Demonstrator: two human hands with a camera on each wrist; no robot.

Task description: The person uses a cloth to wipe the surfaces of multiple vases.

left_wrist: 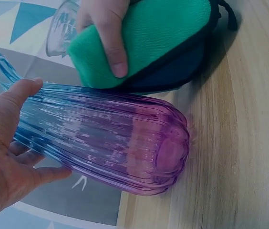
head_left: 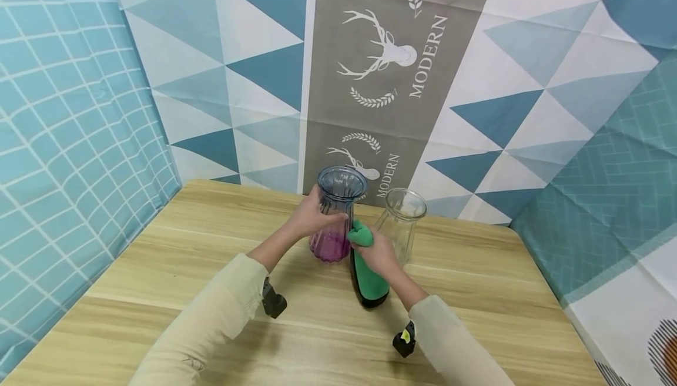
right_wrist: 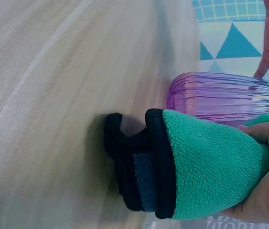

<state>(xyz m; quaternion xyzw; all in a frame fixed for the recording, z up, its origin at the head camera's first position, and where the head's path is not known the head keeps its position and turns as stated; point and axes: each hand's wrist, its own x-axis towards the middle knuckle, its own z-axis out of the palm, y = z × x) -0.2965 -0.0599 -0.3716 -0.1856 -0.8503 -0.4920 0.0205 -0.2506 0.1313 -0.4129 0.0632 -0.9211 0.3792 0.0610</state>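
Observation:
My left hand (head_left: 312, 214) grips the upper part of a ribbed glass vase (head_left: 330, 245), blue at the rim and purple at the base. The vase stands nearly upright over the table; whether its base touches the wood I cannot tell. In the left wrist view the thumb lies on one side of the vase (left_wrist: 101, 136) and the fingers on the other. My right hand (head_left: 379, 254) holds a green cloth (head_left: 370, 280) with black edging, bunched with its lower part hanging down. The cloth (left_wrist: 168, 40) is right beside the vase wall, against it or nearly so.
Behind my right hand stands a clear glass vase (head_left: 406, 221), partly hidden by the hand. The wooden table (head_left: 211, 245) ends at a patterned backdrop (head_left: 264, 80), with a blue tiled-pattern sheet (head_left: 63, 127) on the left.

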